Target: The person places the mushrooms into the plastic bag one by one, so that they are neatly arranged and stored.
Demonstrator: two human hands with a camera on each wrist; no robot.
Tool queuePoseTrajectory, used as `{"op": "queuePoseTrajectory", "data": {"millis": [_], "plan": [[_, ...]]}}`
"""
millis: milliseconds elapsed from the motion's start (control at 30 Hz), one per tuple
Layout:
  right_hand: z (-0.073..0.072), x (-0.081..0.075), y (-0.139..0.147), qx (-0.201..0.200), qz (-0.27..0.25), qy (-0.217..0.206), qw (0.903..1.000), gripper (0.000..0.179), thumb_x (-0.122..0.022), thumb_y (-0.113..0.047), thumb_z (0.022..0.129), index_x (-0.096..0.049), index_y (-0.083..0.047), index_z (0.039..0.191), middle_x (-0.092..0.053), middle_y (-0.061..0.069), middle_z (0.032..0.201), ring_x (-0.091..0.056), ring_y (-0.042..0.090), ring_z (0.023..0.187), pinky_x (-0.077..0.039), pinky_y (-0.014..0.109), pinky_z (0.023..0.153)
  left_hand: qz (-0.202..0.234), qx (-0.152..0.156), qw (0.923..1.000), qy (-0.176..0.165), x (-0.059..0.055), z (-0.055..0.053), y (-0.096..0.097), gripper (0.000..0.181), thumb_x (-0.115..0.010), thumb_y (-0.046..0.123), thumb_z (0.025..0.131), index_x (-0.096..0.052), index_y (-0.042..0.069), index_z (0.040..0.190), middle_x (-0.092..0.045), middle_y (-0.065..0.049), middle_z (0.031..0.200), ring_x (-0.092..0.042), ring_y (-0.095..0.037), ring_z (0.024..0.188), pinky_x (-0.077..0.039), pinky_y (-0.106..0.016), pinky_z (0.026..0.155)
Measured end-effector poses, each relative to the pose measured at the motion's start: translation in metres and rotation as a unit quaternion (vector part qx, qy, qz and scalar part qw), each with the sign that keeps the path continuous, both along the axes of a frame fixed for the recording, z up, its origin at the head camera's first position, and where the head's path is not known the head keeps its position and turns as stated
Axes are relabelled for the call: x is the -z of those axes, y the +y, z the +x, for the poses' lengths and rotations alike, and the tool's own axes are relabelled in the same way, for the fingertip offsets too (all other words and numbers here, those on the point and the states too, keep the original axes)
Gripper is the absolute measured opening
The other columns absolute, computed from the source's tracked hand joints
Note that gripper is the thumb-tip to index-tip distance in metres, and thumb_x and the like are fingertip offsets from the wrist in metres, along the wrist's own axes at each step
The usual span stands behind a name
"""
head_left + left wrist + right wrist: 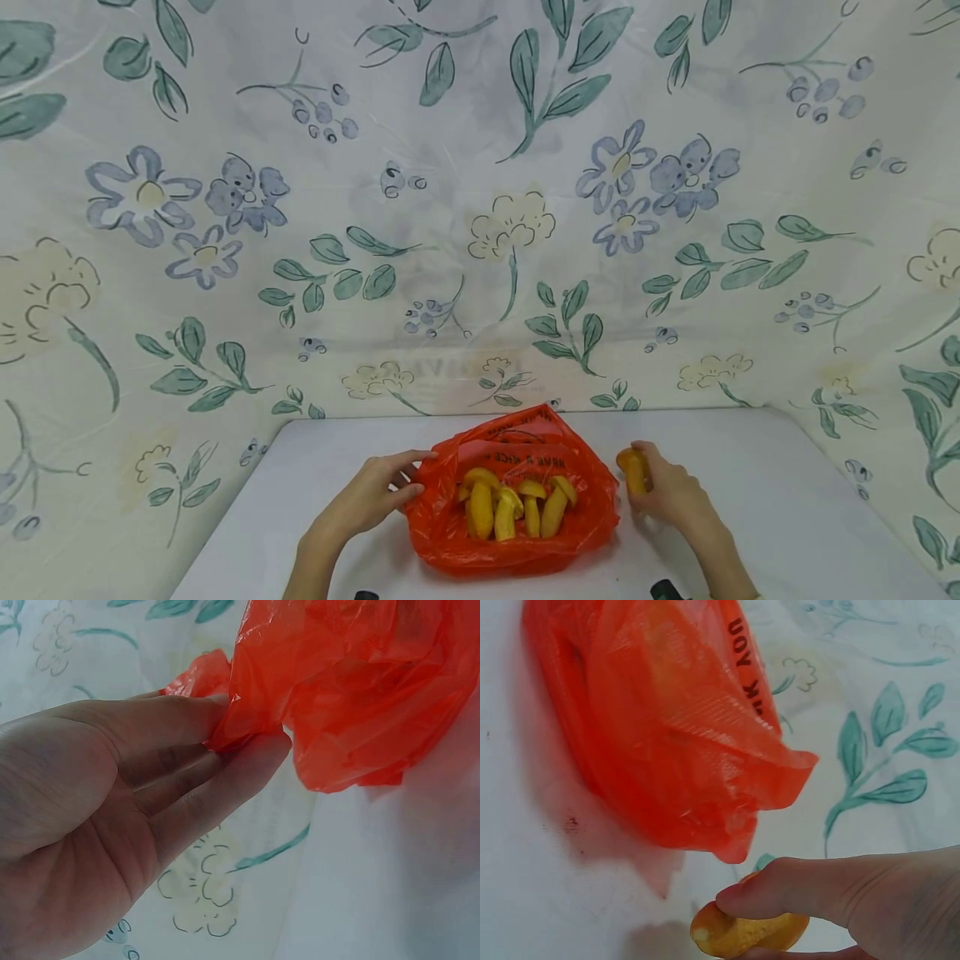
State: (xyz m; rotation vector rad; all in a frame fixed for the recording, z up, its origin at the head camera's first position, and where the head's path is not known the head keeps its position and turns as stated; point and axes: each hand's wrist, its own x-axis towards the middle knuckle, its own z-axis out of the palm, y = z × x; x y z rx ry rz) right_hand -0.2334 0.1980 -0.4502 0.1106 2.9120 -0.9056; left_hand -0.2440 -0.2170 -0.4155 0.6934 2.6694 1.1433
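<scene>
A red plastic bag (517,557) with dark printing lies on the white table, its mouth spread towards me. Several yellow mushrooms (481,510) with rounded caps and thick stems are inside it. At the bag's left edge, my left hand (369,493) pinches the thin plastic between thumb and fingers; the left wrist view shows the film (259,697) there. Off to the right of the bag, my right hand (675,498) holds another yellow mushroom (634,470) between thumb and fingers, just above the table. The right wrist view shows this mushroom (742,934) apart from the bag.
The white table (810,517) extends to both sides of the bag. Behind and beside it hangs a pale cloth (450,275) with printed flowers and leaves. Two small black objects (664,590) show at the bottom edge of the head view. Small dark specks (571,823) mark the tabletop.
</scene>
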Motion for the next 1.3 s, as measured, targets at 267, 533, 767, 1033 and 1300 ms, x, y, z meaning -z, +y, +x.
{"op": "queuePoseTrajectory", "data": {"millis": [267, 533, 767, 1033, 1300], "plan": [[0.002, -0.008, 0.0, -0.003, 0.008, 0.01, 0.9999, 0.073, -0.078, -0.014, 0.08, -0.04, -0.008, 0.142, -0.065, 0.013, 0.102, -0.057, 0.02, 0.08, -0.059, 0.04, 0.071, 0.004, -0.002, 1.0, -0.005, -0.001, 0.0, 0.0, 0.042, -0.066, 0.004, 0.091, -0.059, 0.006, 0.132, -0.069, -0.013, 0.102, -0.068, -0.017, 0.081, -0.06, -0.024, 0.063], [0.006, -0.019, -0.003, -0.006, 0.009, 0.017, 0.9998, 0.076, -0.078, -0.014, 0.08, -0.037, -0.009, 0.143, -0.065, 0.011, 0.1, -0.055, 0.019, 0.079, -0.057, 0.035, 0.068, 0.003, -0.005, 1.0, -0.006, 0.0, 0.0, 0.0, 0.042, -0.066, 0.004, 0.091, -0.059, 0.007, 0.132, -0.07, -0.012, 0.103, -0.067, -0.016, 0.082, -0.06, -0.024, 0.063], [0.01, -0.024, -0.004, -0.015, 0.008, 0.041, 0.999, 0.074, -0.078, -0.015, 0.08, -0.038, -0.01, 0.143, -0.066, 0.011, 0.098, -0.057, 0.017, 0.074, -0.058, 0.034, 0.065, 0.004, -0.002, 1.0, -0.002, 0.0, 0.001, -0.001, 0.042, -0.066, 0.004, 0.091, -0.059, 0.007, 0.132, -0.069, -0.012, 0.102, -0.068, -0.017, 0.081, -0.06, -0.024, 0.063], [0.013, -0.028, -0.008, -0.016, 0.002, 0.055, 0.9984, 0.075, -0.077, -0.015, 0.08, -0.037, -0.011, 0.143, -0.065, 0.009, 0.095, -0.055, 0.016, 0.072, -0.057, 0.03, 0.062, 0.002, -0.001, 1.0, 0.0, 0.0, 0.001, 0.0, 0.042, -0.066, 0.004, 0.091, -0.059, 0.007, 0.132, -0.069, -0.012, 0.102, -0.068, -0.017, 0.082, -0.06, -0.024, 0.063], [0.015, -0.033, -0.015, -0.02, -0.001, 0.067, 0.9976, 0.077, -0.079, -0.015, 0.079, -0.037, -0.012, 0.144, -0.065, 0.009, 0.094, -0.055, 0.015, 0.072, -0.057, 0.028, 0.061, -0.002, -0.003, 1.0, 0.001, 0.0, 0.001, 0.0, 0.042, -0.066, 0.004, 0.091, -0.059, 0.007, 0.132, -0.069, -0.012, 0.103, -0.067, -0.017, 0.083, -0.06, -0.024, 0.064]]}}
